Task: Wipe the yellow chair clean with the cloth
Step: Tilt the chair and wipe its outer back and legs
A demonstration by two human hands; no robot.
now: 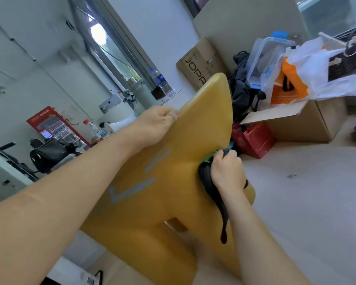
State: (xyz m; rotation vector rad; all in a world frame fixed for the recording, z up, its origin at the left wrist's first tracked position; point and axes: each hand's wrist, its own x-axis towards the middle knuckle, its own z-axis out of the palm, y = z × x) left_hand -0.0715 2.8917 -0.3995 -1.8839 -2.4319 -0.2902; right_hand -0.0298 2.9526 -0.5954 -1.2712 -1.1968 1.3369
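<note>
**Wiping the yellow chair's right edge**

I gripped the far-left edge of the yellow chair (193, 140) with my left hand (154, 125), fingers curled over it. My right hand (226, 171) was clenched around the dark cloth (209, 182), pressing it against the chair's right edge. A cardboard box (308, 120) stood far right.

Cardboard box (197, 64) behind chair: black letters "JOPR" readable on side, rest cut off by yellow chair (193, 140). Red poster (56, 126) at left: white characters along top edge, too blurred to read. Red bag (253, 140) on floor: small gold print, illegible. Orange bag (286, 87): faint lines of print, illegible. Water bottle (161, 83) on windowsill: blue label, text too small to read. Chair back: pale grey-blue marks, not legible as text.
</note>
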